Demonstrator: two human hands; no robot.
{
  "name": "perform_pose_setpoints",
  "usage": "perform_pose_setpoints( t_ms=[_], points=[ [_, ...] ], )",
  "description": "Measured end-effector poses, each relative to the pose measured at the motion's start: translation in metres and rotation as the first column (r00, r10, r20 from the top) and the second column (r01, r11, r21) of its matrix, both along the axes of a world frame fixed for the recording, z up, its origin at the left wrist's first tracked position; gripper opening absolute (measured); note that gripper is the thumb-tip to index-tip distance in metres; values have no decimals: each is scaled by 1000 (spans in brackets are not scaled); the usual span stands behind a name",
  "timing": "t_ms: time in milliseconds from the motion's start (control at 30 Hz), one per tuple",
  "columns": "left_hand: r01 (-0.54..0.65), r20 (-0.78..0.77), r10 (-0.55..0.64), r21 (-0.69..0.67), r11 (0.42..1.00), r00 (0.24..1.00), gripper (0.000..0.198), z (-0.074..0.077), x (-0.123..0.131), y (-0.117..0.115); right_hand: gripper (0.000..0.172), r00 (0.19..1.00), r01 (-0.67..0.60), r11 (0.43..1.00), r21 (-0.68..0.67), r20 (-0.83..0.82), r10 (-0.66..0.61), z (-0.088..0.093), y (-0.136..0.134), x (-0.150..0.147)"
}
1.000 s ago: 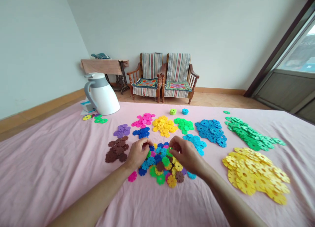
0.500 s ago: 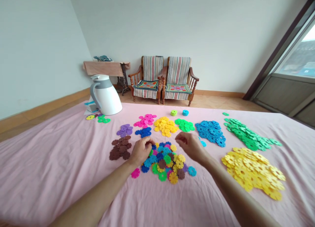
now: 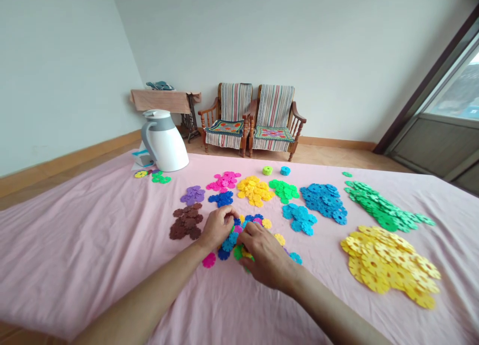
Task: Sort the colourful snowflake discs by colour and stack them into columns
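A loose pile of flower-shaped plastic discs in mixed colours (image 3: pixel 230 242) lies in front of me, partly hidden under my hands. My left hand (image 3: pixel 218 228) rests at the pile's left edge, thumb and fingers pinched together; a dark blue disc shows by the fingertips, but I cannot make out whether it is held. Over the middle of the pile is my right hand (image 3: pixel 264 255), its fingers bent down among the discs. Between its thumb and forefinger there is a gap where green and yellow discs show. Left of my left hand sits a brown disc heap (image 3: pixel 186 221).
Sorted heaps surround the pile: purple (image 3: pixel 192 195), dark blue (image 3: pixel 221 199), pink (image 3: pixel 224 180), yellow (image 3: pixel 255 190), green (image 3: pixel 284 190), light blue (image 3: pixel 299 218). Larger blue (image 3: pixel 325 201), green (image 3: pixel 383 205) and yellow (image 3: pixel 389 265) heaps lie right. A white jug (image 3: pixel 168 145) stands back left.
My right hand has moved left and down from beside the light blue heap onto the mixed pile, uncovering that heap. My left hand stays in about the same place.
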State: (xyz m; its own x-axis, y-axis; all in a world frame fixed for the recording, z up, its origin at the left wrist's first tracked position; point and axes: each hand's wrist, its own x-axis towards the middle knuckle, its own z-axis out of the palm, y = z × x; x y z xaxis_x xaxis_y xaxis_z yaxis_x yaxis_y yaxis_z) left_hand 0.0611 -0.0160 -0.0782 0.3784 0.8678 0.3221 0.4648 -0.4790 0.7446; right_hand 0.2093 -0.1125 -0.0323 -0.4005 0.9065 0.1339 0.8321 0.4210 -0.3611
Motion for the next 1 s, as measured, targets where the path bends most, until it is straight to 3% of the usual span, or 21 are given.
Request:
perform_pose_setpoints(
  t_ms=[233, 400, 467, 500, 533, 600, 733, 800, 867, 933, 967, 1000],
  points=[
    [5, -6, -5, -12, 1000, 1000, 22, 2, 0, -2, 14, 979, 23, 999, -33, -201, -29, -5, 6, -1],
    [7, -20, -7, -2, 1000, 1000, 23, 4, 0, -1, 10, 906, 45, 988, -150, -411, -103, -9, 20, 10],
    [9, -28, -9, 5, 1000, 1000, 23, 4, 0, -1, 4, 869, 127, 972, -199, -449, -206, -9, 32, 25],
    [10, -31, -10, 8, 1000, 999, 23, 3, 0, -1, 3, 856, 232, 957, -172, -431, -285, -10, 39, 36],
    [11, -31, -10, 12, 1000, 999, 23, 3, 0, 0, 1, 827, 378, 917, -123, -401, -395, -11, 46, 47],
    [10, -25, -9, 19, 1000, 1000, 23, 2, -1, 0, 1, 773, 514, 854, -78, -390, -501, -15, 61, 72],
    [8, -18, -8, 24, 1000, 1000, 23, 2, -1, 0, 14, 656, 671, 739, -54, -422, -626, -23, 78, 109],
    [8, -21, -8, 23, 1000, 1000, 24, 2, -1, 0, 18, 631, 695, 717, -53, -433, -644, -24, 78, 113],
    [11, -20, -10, 23, 1000, 1000, 24, 2, 0, 0, 15, 653, 672, 738, -60, -423, -629, -21, 72, 110],
    [12, -25, -11, 18, 1000, 1000, 24, 2, 0, 0, 10, 731, 572, 815, -89, -396, -556, -16, 61, 100],
    [10, -30, -10, 14, 1000, 1000, 23, 2, 0, 0, 8, 781, 490, 864, -112, -385, -493, -13, 55, 94],
    [9, -37, -9, 11, 1000, 999, 23, 3, 0, 0, 9, 861, 326, 933, -155, -359, -361, -10, 49, 88]
  ],
)
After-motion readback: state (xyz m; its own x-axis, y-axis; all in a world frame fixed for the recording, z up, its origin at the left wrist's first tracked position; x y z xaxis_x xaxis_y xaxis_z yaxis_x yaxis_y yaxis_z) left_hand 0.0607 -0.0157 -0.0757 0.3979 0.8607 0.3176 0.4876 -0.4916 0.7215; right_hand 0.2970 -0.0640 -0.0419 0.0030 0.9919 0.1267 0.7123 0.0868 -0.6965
